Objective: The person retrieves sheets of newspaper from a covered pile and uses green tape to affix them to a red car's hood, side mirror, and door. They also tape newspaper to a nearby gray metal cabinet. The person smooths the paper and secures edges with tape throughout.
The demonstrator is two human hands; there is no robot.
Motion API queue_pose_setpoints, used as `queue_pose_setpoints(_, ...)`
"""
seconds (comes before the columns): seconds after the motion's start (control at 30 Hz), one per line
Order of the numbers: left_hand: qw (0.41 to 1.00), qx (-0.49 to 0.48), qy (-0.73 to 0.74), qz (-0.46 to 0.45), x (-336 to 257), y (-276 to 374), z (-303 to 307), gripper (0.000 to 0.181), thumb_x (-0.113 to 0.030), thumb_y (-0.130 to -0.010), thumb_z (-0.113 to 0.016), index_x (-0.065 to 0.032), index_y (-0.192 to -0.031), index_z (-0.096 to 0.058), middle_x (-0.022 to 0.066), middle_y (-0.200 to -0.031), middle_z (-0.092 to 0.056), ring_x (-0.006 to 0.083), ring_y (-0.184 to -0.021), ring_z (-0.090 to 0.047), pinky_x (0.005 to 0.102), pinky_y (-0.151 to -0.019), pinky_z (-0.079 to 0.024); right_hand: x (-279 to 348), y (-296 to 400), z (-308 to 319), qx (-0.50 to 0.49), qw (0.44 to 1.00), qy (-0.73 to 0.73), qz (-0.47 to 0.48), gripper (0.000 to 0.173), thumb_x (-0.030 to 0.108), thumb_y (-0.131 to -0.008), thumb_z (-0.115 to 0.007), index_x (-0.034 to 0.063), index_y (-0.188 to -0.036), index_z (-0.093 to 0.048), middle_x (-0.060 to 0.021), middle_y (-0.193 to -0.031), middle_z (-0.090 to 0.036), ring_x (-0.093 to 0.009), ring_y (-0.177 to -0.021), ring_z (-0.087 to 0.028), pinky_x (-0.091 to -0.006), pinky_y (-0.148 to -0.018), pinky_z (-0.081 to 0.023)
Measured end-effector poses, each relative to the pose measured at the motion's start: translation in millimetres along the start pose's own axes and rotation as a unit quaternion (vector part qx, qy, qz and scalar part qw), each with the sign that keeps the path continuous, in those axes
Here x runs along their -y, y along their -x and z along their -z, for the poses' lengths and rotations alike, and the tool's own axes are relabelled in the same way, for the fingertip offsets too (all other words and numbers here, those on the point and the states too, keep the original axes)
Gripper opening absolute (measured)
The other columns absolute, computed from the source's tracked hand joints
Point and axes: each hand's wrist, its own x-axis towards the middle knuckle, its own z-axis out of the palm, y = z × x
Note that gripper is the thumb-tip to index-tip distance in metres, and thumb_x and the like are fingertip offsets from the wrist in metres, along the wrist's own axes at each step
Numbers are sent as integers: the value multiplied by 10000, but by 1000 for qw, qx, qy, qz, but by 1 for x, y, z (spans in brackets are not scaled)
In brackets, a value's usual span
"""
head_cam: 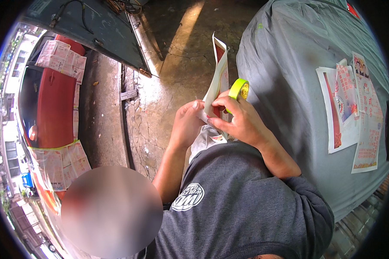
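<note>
A folded sheet of printed paper (216, 81), white with red areas, stands edge-up in front of my torso. My left hand (188, 121) pinches its near left edge between thumb and fingers. From the other side my right hand (238, 118) grips the same sheet with thumb and index finger. A roll of yellow-green masking tape (238, 88) is at the back of the right hand's fingers; whether a finger goes through its core cannot be made out. The fingertips of both hands nearly meet at the paper, and its lower part is partly hidden behind them.
To my right a grey cover (278, 81) drapes a large bulky object, with several printed sheets (340, 110) on top. At left stands a red car (56, 106) partly masked with newspaper (63, 165). A dark metal panel (94, 32) juts over the cracked concrete floor (155, 123).
</note>
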Motion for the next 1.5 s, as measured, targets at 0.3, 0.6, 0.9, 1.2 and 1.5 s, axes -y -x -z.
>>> queue_pose_setpoints(0.3,997,30,-68,-32,1,5,4,423,-268,-955,-755,28,-1239,-652,97,-1174,-696,183,-1030,-699,351,-909,-589,4,-4,-1,0,1000,-10,-7,334,179,-859,-800,58,-1108,-614,-125,-1013,-675,-330,-901,-678,-431,-749,-541)
queue_pose_setpoints(0.6,996,19,-86,-32,2,6,10,394,-259,-970,-744,17,-1238,-662,90,-1154,-703,184,-1033,-702,361,-908,-598,5,-5,-5,-6,1000,-17,-2,342,180,-858,-801,50,-1112,-613,-136,-1021,-675,-339,-904,-678,-434,-760,-541)
queue_pose_setpoints(0.9,996,5,-84,-25,-1,8,12,362,-227,-963,-753,18,-1215,-666,72,-1170,-686,162,-1023,-698,318,-871,-603,4,-4,-10,-5,1000,-11,0,341,187,-864,-796,44,-1116,-616,-145,-1033,-671,-347,-915,-674,-441,-775,-536)
queue_pose_setpoints(1.2,996,-8,-88,-25,4,8,18,286,-173,-1003,-685,26,-1208,-668,87,-1187,-685,174,-1042,-699,327,-891,-606,5,-6,-13,-6,1000,5,1,332,200,-876,-787,40,-1116,-623,-153,-1049,-678,-361,-918,-678,-452,-773,-539)
queue_pose_setpoints(1.5,995,-14,-93,-26,2,9,15,281,-171,-998,-693,22,-1199,-655,101,-1159,-700,166,-999,-715,320,-862,-624,1,-5,-10,7,1000,-5,-8,337,172,-864,-782,44,-1127,-617,-160,-1066,-683,-366,-931,-685,-451,-785,-546)
